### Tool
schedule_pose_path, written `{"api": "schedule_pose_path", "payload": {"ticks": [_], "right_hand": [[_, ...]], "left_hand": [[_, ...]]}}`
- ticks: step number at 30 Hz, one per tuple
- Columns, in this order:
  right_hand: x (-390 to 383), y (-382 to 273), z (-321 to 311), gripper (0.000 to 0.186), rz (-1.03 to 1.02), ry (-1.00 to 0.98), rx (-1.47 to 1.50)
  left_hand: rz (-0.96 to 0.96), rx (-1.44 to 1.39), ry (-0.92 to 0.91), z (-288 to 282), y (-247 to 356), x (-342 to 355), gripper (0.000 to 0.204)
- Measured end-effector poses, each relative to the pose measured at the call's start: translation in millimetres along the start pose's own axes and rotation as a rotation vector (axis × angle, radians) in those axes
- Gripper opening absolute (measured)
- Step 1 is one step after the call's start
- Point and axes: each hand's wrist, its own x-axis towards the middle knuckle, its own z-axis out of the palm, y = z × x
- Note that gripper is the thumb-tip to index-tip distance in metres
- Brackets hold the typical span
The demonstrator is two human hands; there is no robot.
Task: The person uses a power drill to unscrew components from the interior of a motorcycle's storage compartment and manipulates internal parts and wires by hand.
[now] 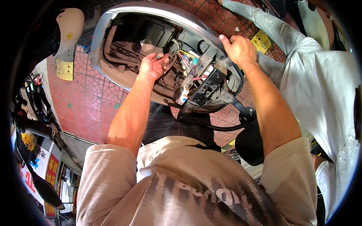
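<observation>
- Clearly, both forearms go up from the lower part of the view, bare below the beige sleeves, and they stand apart from each other.
- The left hand (154, 67) is over the hollow of the shell, with the palm turned partly upward and the fingers half curled; I cannot tell whether they pinch something small.
- Just beside its fingertips run the coloured wires (183, 59), with a teal connector (195, 61) among them.
- The right hand (241, 52) lies on the far right rim with its back upward, the thumb stretched toward the left and the other fingers bent; whether it grips the rim or only leans there, I cannot tell.
- The silver body shell (158, 7) is in front of the person, above the red paving (85, 98), and its hollow side faces up to the camera.
- Its long axis goes slantwise, from the upper left down to the right; the broad rounded end points left, and the narrower end, with the black metal bracket (203, 90), points to the lower right.
- A white connector (183, 95) sits at the near side of this bracket.
</observation>
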Motion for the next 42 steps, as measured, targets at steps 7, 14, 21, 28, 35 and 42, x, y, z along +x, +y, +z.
{"api": "schedule_pose_path", "payload": {"ticks": [7, 14, 21, 28, 35, 42], "right_hand": [[0, 2, 3, 0.066, -0.010, 0.041, 0.006], [0, 1, 3, 0.067, -0.011, 0.032, -0.021], [-1, -1, 0, 0.067, 0.011, 0.001, -0.017], [-1, 1, -1, 0.067, 0.028, -0.025, -0.026], [-1, -1, 0, 0.066, -0.009, 0.011, -0.019], [0, 2, 4, 0.066, -0.004, 0.019, -0.011]], "left_hand": [[-0.046, 0.014, 0.062, 8, 3, 1, 0.032], [-0.084, 0.014, 0.057, 5, 6, 2, 0.030], [-0.062, 0.013, 0.081, 2, 7, 4, 0.029], [0.080, 0.385, 0.323, 8, 34, 2, 0.040], [0.115, 0.196, 0.478, -36, 91, 34, 0.057], [0.143, 0.007, 0.427, -30, 79, 51, 0.057]]}}
